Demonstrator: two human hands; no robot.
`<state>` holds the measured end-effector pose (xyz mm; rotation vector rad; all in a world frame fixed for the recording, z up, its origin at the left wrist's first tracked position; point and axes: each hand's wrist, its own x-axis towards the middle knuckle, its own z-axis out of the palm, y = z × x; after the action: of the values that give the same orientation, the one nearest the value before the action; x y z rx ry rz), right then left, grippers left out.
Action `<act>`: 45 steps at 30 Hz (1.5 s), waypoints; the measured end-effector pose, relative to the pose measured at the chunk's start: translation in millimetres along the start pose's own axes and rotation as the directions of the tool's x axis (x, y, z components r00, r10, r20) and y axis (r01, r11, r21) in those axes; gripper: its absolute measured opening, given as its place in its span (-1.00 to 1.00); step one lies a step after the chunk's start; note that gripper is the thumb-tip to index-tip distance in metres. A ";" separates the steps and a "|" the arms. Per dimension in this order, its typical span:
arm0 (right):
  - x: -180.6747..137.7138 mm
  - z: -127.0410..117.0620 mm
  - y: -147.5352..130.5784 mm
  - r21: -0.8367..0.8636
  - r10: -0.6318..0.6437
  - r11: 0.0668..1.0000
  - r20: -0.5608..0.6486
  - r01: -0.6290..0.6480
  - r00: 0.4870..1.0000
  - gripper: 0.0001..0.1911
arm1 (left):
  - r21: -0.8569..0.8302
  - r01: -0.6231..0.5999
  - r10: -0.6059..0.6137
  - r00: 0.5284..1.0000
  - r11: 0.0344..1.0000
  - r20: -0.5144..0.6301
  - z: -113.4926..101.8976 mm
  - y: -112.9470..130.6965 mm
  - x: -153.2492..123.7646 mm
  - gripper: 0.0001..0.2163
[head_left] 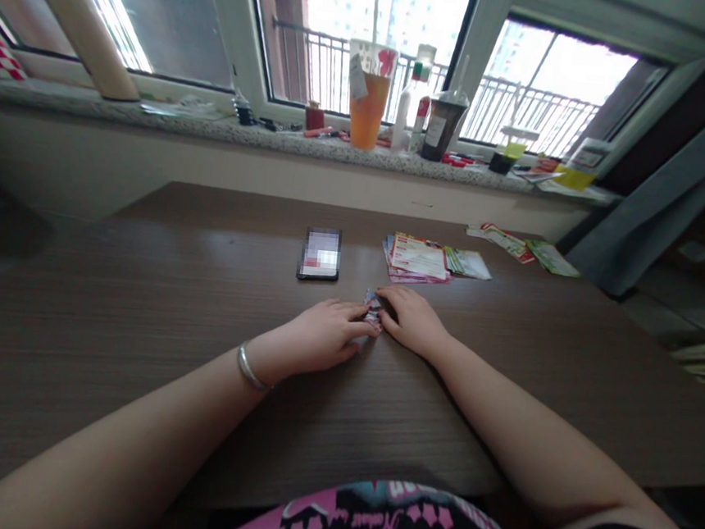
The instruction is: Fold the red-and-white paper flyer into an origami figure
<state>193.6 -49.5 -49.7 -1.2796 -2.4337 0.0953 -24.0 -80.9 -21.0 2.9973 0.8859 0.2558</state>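
A small folded piece of printed paper [373, 306] lies on the brown table between my hands, partly covered by fingers. From the left, my left hand [325, 334], with a silver bangle at the wrist, pinches and presses the paper's near part. My right hand [414, 323] is curled at the paper's other side, its fingertips on the upper edge. Just beyond the hands lies a phone [320, 254] with a blurred screen. To its right is a loose stack of colourful printed sheets [420, 258].
More printed strips [506, 243] lie at the table's far right. On the windowsill [216, 125] stand a tall cup of orange drink [367, 105], a dark cup [442, 128], bottles [406, 109] and small items. A grey curtain [659, 217] hangs at the right.
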 end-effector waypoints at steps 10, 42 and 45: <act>-4.8 0.0 2.0 0.065 0.009 0.998 -0.024 -0.007 1.000 -0.80 | 0.183 0.012 0.009 0.993 0.983 -0.117 9.6 3.9 4.7 -0.85; -14.2 -24.5 -9.0 0.011 -0.175 0.985 0.087 0.174 0.981 -0.78 | 0.070 0.198 -0.179 0.961 0.978 -0.211 12.8 -7.3 5.8 -0.81; -14.2 -23.2 -9.4 -0.006 -0.141 0.990 0.080 0.142 0.987 -0.80 | 0.112 0.202 -0.179 0.965 0.973 -0.191 12.2 -9.2 6.8 -0.80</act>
<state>202.0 -69.2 -30.5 -1.1231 -2.5879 0.0943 -21.3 -69.1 -32.5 3.0116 1.2466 0.4894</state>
